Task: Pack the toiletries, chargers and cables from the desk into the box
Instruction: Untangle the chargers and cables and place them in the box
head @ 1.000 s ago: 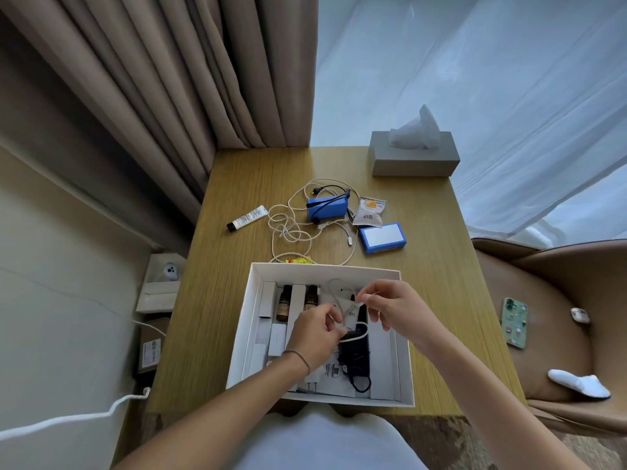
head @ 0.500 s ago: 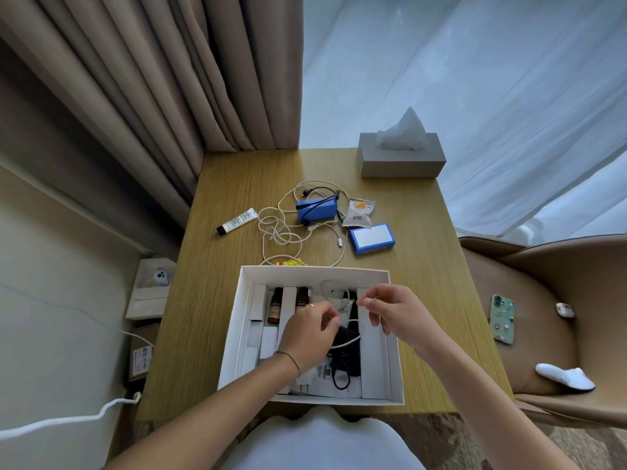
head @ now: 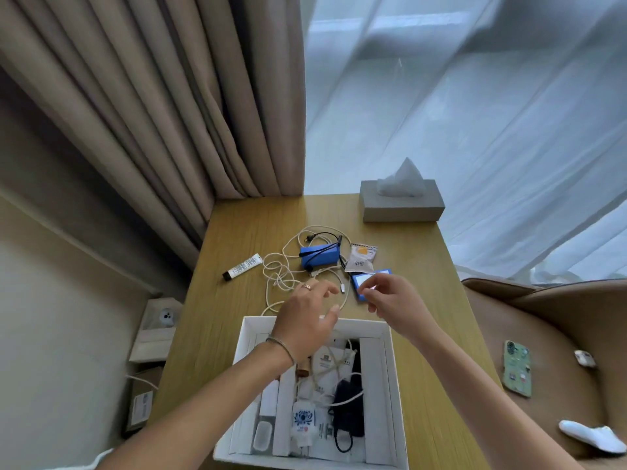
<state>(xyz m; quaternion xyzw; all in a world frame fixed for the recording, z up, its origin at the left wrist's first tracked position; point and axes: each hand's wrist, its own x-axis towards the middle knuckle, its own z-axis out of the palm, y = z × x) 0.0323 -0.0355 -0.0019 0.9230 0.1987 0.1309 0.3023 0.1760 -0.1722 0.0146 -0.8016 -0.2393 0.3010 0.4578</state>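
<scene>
Nearest the viewer, at the desk's (head: pixel 217 320) front edge, sits a white box (head: pixel 393 385) with its lid off. Inside, white dividers form long slots. A white plug adapter (head: pixel 303 425) with a blue flower print lies near the front, a black pouch (head: pixel 347 407) with a loop strap rests to its right, and a loose white cord (head: pixel 334 368) crosses flat paper packets in the middle. The top of a small brown bottle (head: pixel 303 368) shows just under the left wrist.

Half a second ago both hands were down inside the box, working the white cord; now they have lifted out and reach forward over its far rim. The left hand (head: pixel 307 320), with a ring and a thin bracelet, hovers with fingers spread and relaxed, holding nothing, above the tangled white cable (head: pixel 281 276) on the desk. The right hand (head: pixel 390 300) has its fingertips drawn together at the near corner of a small blue-edged box (head: pixel 364 281); whether it already pinches that box cannot be told.

Beyond the hands, still on the desk, lie a blue charger (head: pixel 319 257) wrapped by a black cable (head: pixel 322 235), a small sachet (head: pixel 361 259) and, off to the left, a white tube (head: pixel 242 266) with a black cap. Farthest back stands a grey tissue box (head: pixel 402 205) before the curtains.
</scene>
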